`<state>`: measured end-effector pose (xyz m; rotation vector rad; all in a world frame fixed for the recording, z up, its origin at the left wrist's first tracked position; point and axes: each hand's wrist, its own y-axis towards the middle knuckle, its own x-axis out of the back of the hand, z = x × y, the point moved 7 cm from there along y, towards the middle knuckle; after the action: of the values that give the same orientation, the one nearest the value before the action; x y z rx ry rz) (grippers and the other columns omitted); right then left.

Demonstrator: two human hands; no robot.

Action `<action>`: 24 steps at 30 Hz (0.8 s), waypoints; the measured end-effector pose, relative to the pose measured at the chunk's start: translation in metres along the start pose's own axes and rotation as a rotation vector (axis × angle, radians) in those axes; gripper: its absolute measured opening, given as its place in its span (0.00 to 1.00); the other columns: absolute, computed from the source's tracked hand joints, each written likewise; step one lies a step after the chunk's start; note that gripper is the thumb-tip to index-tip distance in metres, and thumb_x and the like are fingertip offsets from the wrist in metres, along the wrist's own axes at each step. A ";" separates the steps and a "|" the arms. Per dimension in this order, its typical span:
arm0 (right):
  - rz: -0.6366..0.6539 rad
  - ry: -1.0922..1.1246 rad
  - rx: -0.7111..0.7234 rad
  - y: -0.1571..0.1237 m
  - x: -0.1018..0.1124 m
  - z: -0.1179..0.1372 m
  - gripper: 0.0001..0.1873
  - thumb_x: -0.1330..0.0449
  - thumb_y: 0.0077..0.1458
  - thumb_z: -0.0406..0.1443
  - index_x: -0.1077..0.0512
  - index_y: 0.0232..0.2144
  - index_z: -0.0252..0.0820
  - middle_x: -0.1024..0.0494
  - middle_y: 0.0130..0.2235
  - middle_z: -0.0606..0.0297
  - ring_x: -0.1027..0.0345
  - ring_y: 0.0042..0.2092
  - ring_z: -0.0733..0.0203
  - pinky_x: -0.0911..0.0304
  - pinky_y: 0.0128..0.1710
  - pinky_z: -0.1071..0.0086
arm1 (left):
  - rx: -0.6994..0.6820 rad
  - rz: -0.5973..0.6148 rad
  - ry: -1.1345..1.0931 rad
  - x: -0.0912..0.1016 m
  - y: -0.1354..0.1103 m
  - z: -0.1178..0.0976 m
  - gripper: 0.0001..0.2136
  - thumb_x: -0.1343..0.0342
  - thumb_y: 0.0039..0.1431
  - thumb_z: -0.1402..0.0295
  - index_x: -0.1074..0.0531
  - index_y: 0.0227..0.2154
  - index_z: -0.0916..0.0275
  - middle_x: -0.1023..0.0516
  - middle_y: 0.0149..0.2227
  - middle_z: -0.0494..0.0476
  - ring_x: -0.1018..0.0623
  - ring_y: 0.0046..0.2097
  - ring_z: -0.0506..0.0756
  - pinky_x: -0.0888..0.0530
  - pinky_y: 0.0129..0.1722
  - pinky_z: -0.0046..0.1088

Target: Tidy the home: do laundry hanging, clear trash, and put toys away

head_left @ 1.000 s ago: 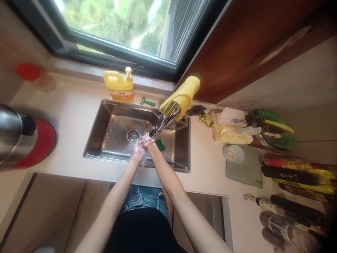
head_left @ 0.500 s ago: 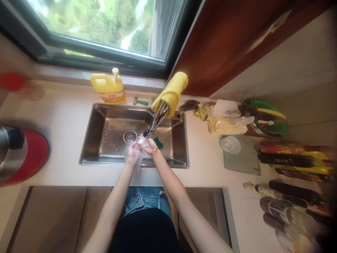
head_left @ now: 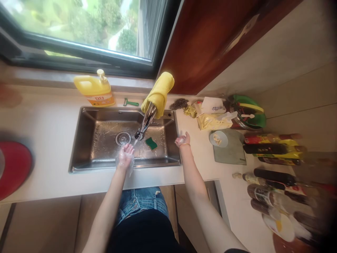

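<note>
My left hand is palm up in the sink, just below the tip of the faucet, where water runs. Its fingers are stretched out, and clear film, either water or thin plastic, surrounds the hand and wrist. Over the sink's right rim is my right hand, its fingers curled round a small white thing whose kind I cannot make out. A green sponge lies on the sink floor between the hands. Right of my right hand, a small white dish holds pale pieces.
A yellow cloth is wrapped over the faucet. Behind the sink stand a yellow detergent jug and a green peeler. Bottles line the right counter near a grey-green cloth. A red-based appliance is at left.
My hands have parted. The right one has moved right, away from the faucet, with the white thing; the left stays under the water with its fingers spread. The view has shifted rightward.
</note>
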<state>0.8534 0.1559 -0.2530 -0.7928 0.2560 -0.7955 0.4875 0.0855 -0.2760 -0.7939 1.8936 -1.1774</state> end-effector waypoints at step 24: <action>0.575 -0.483 0.374 -0.059 -0.125 -0.087 0.10 0.37 0.51 0.36 0.20 0.36 0.38 0.17 0.43 0.57 0.25 0.52 0.53 0.36 0.61 0.56 | -0.121 0.256 -0.115 -0.017 -0.024 -0.041 0.18 0.57 0.70 0.65 0.26 0.51 0.68 0.22 0.53 0.68 0.22 0.56 0.57 0.30 0.61 0.38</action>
<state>0.6937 0.1734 -0.2804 -0.4942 -0.1009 -0.0880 0.4642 0.1082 -0.2372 -0.6455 1.9178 -0.8505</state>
